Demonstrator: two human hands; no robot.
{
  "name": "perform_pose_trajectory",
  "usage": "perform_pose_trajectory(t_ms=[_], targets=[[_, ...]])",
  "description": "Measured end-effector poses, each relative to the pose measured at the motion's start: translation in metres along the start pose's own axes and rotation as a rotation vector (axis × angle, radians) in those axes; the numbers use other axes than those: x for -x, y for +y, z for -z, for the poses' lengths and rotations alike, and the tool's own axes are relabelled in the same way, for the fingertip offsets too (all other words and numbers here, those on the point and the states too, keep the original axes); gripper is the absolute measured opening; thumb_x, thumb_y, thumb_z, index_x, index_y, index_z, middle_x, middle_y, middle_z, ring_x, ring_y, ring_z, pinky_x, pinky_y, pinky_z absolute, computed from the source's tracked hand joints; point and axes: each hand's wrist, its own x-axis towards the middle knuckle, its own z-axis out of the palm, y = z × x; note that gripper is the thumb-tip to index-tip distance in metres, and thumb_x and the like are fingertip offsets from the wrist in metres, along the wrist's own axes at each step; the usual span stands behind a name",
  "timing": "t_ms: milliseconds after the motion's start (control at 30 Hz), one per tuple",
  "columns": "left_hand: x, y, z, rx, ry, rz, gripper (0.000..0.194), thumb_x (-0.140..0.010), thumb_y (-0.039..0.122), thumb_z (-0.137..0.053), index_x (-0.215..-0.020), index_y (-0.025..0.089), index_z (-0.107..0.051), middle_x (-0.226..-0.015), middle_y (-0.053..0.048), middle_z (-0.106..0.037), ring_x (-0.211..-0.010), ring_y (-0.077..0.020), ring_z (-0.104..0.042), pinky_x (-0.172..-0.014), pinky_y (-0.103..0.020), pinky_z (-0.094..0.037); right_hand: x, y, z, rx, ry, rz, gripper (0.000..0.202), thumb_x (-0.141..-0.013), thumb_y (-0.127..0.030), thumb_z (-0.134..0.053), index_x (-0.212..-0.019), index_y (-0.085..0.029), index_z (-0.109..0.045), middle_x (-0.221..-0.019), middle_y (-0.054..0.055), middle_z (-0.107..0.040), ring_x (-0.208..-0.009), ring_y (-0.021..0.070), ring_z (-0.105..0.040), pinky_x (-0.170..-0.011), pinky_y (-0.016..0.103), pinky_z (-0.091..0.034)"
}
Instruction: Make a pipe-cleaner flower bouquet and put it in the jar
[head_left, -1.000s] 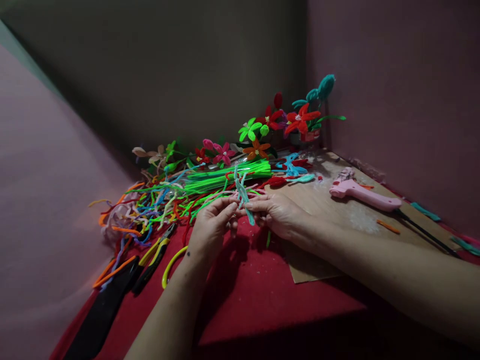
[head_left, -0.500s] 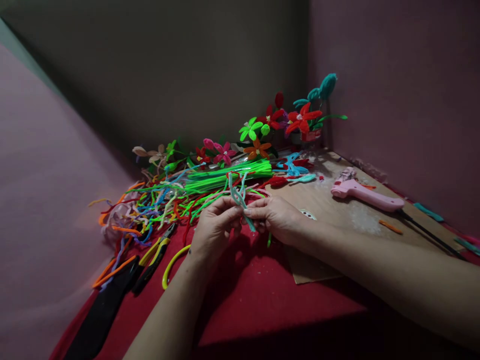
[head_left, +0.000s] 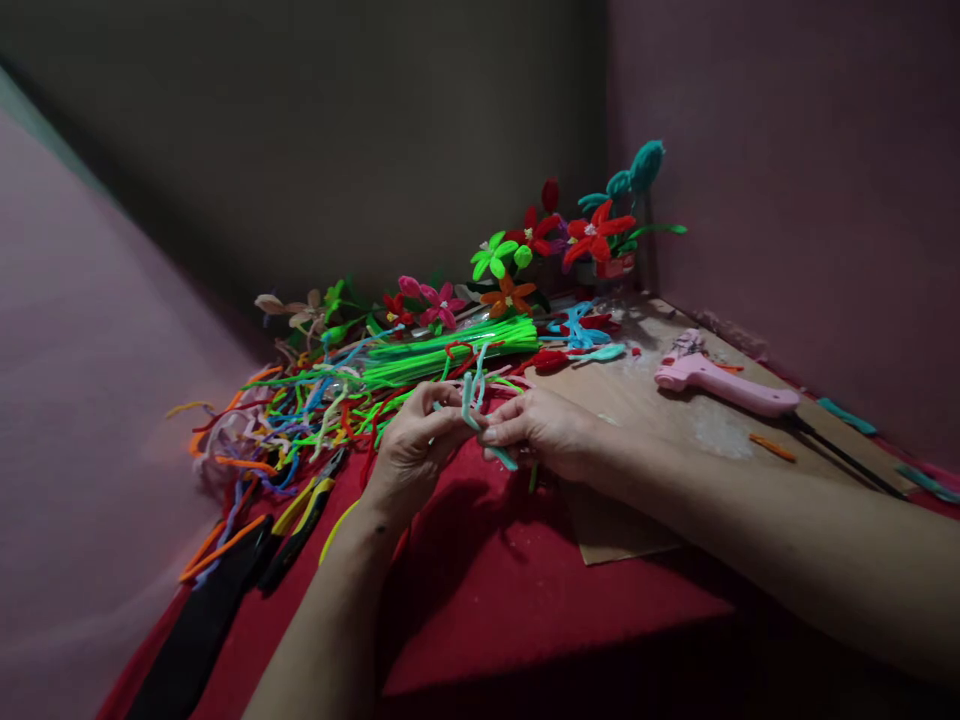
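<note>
Pale mint pipe cleaners (head_left: 468, 402) are pinched between my two hands above the red cloth. My left hand (head_left: 422, 440) is closed, thumb and fingers on the strands from the left. From the other side my right hand (head_left: 544, 428) grips the same strands close to where they cross. Two or so ends stick up over the fingers, and a short end pokes out below between the hands. Just behind lies a bundle of bright green pipe cleaners (head_left: 457, 350). My fingers hide part of the mint strands.
Pliers with yellow and black handles (head_left: 300, 520) lie left, near a tangle of coloured pipe cleaners (head_left: 262, 430). A pink glue gun (head_left: 727, 388) rests on the cardboard (head_left: 637, 510) at right. Pipe-cleaner flowers (head_left: 508, 296) stand along the back. Red cloth (head_left: 525, 620) covers the table.
The upright mint ends have shifted and spread, and my left fingers have changed their pinch on them. The whole view has moved slightly, so the surroundings sit a little farther left.
</note>
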Motion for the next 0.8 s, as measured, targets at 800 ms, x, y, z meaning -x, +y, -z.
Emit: perform_pose_trajectory(t_ms=[800], targets=[[-0.001,0.013,-0.005,0.625,-0.137,0.748,0.018,-0.060,0.022,-0.063,-0.048,0.014,-0.051,-0.046,0.005,-0.043,-0.045,-0.0062,-0.035,-0.048,-0.021,-0.028,0.013,0.017,-0.006,1.367,0.305,0.794,0.013,-0.073,-0.009,-0.050,-0.072,-0.010,-0.063,-0.072,0.010,-0.063,-0.068,0.0172,-0.052,-0.061,0.028,-0.034]])
